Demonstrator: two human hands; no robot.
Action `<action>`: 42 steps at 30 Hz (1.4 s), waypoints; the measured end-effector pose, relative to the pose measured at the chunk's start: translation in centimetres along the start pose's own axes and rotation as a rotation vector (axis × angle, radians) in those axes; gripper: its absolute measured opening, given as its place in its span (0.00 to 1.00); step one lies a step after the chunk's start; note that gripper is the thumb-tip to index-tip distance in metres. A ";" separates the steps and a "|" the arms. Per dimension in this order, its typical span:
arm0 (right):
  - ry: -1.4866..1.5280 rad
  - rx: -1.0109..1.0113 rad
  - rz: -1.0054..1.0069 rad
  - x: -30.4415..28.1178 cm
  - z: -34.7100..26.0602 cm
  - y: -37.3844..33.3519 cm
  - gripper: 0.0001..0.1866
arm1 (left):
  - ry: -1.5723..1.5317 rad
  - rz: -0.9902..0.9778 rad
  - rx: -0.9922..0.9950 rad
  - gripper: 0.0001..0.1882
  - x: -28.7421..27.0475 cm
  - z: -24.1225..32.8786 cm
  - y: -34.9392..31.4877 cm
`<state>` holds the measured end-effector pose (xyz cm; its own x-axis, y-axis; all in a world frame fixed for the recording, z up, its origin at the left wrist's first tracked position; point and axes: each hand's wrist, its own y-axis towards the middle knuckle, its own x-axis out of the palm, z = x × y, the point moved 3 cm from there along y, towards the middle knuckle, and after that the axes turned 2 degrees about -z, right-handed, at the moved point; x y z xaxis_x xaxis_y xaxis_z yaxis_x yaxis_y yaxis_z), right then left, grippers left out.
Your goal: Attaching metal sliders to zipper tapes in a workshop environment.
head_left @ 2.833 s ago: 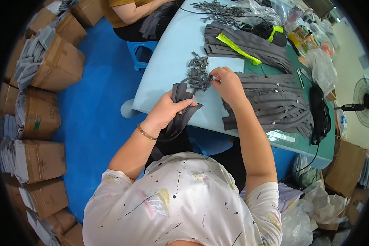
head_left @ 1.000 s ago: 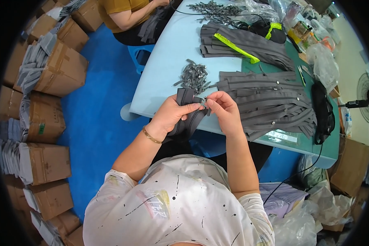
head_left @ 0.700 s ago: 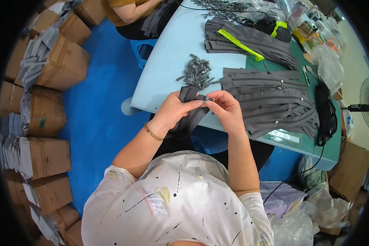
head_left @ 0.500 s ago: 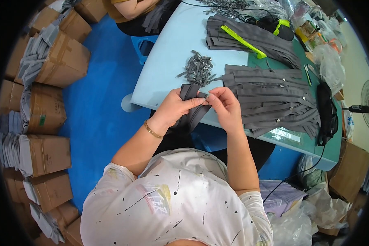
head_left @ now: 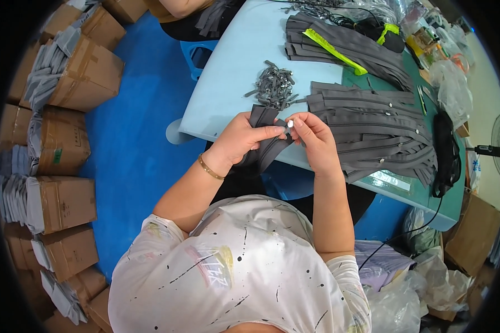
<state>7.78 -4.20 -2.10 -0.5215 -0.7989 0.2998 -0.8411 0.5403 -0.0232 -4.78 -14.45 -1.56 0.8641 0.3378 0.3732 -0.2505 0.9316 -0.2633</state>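
Above the table's near edge, my left hand is closed on a dark grey zipper, thumb on top. One end of the zipper stands up past my fingers and the rest hangs down in a fold. Close by its other end, my right hand pinches a small shiny piece, which looks like a zipper slider. Whether that piece touches the zipper is hidden by my fingers. Just beyond my hands lies a heap of zipper sliders with grey pulls. To the right, many grey zippers lie in a layered row.
A second stack of zippers lies farther back, with a bright green strip across it. A black pouch rests at the table's right edge. Cardboard boxes line the left. Another person sits across at the far left.
My right hand has shifted slightly right and turned, so the small shiny piece shows between its fingertips. The left hand still holds the zipper. The whole view has shifted a little.
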 end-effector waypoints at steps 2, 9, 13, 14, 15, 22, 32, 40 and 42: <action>-0.006 0.000 -0.006 -0.1 0.1 0.0 0.10 | -0.006 -0.003 -0.014 0.10 0.1 0.1 0.0; -0.086 0.001 -0.014 0.2 0.1 0.2 0.10 | -0.079 0.000 -0.035 0.09 -0.1 -0.1 0.1; -0.176 -0.095 0.085 0.9 -0.5 0.2 0.11 | -0.069 0.030 -0.030 0.09 -0.5 -0.1 0.2; -0.413 -0.181 0.221 0.6 -0.7 -0.1 0.12 | -0.082 0.062 -0.018 0.09 -0.5 0.1 0.2; -0.650 -0.264 0.357 0.4 -1.0 -0.4 0.14 | -0.096 0.096 -0.007 0.09 -0.6 0.2 0.2; -0.159 0.002 0.271 1.8 -0.2 -0.3 0.17 | -0.148 0.157 0.103 0.10 -0.3 0.4 0.1; 0.058 -0.103 0.304 1.9 -0.7 -0.2 0.06 | -0.085 0.063 0.127 0.13 -0.7 1.1 0.4; -0.070 0.096 0.125 1.2 -0.4 -0.5 0.08 | 0.018 -0.006 0.073 0.12 -0.8 0.8 0.2; -0.118 0.144 0.098 1.1 -0.5 -0.7 0.08 | 0.081 -0.043 0.031 0.11 -0.8 0.9 0.1</action>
<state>7.91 -5.34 -1.33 -0.6077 -0.7745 0.1757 -0.7931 0.5802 -0.1853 -5.87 -14.50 -1.11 0.9065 0.2864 0.3101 -0.2246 0.9492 -0.2202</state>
